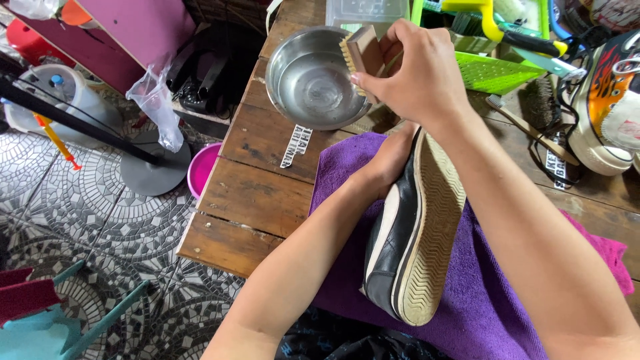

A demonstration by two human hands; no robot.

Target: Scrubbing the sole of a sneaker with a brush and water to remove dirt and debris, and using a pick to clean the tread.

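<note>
shoe and brush over a wooden surface

shoe (400, 240), black leather with a pale stripe and a cream ridged sole, held on its side with the sole turned to the right, heel nearest the viewer. it rests on a purple towel (493, 293) spread across the wooden surface (253, 200). left hand (390, 163) is clamped around the toe end of the shoe, fingers tucked under it. right hand (417, 73) is closed on a wooden brush (363, 57), pale bristles facing left, held at the rim of a steel bowl (310, 80); whether the bristles touch the metal cannot be told. the two hands are apart, right one above and beyond the left.

bowl stands near the far left corner of the surface, its inside wet-looking. beyond it, a clear plastic box (367, 10). to the right, a green plastic basket (497, 70), a yellow-handled tool (493, 23) lying across it. further right, a long-handled brush (533, 130) lying on the planks, and a white sneaker with a flame pattern (610, 100) at the edge of view. pink cloth (607, 257) shows under the towel's right side.

off the surface, left: a pink tub (203, 167), a clear plastic bag (157, 100), a round grey stand base (153, 167) on patterned floor tiles (67, 200).
</note>
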